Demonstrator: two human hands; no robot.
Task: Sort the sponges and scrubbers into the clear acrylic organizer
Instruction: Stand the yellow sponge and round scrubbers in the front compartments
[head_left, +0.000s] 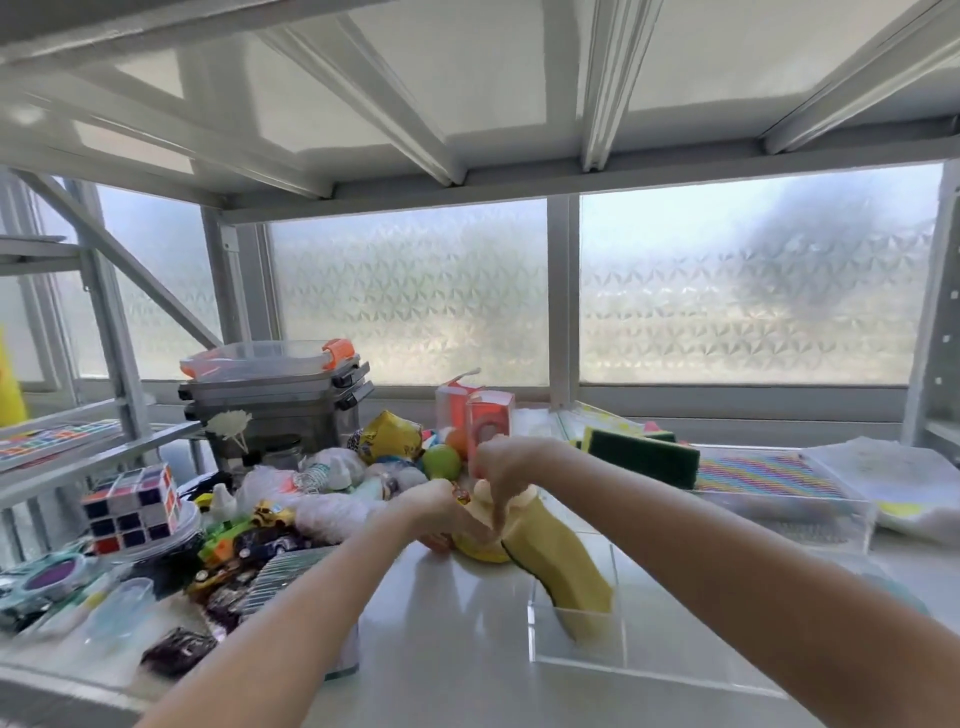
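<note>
Hands (467, 493) grip yellow sponge (561, 566) standing in clear organizer (576, 660).

You have one head-worn wide-angle view, facing forward over the white tabletop (441, 639) toward the frosted window (748, 291) at twelve o'clock. It sits close, both forearms entering from six o'clock.

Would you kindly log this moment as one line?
left hand: gripping yellow sponges | right hand: gripping yellow sponges | sponge end in acrylic organizer

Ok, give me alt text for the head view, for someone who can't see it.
Both hands, left and right, meet over a yellow sponge standing tilted in a clear organizer on a white table; toys crowd the left, and a green scrubber sits behind.
</note>
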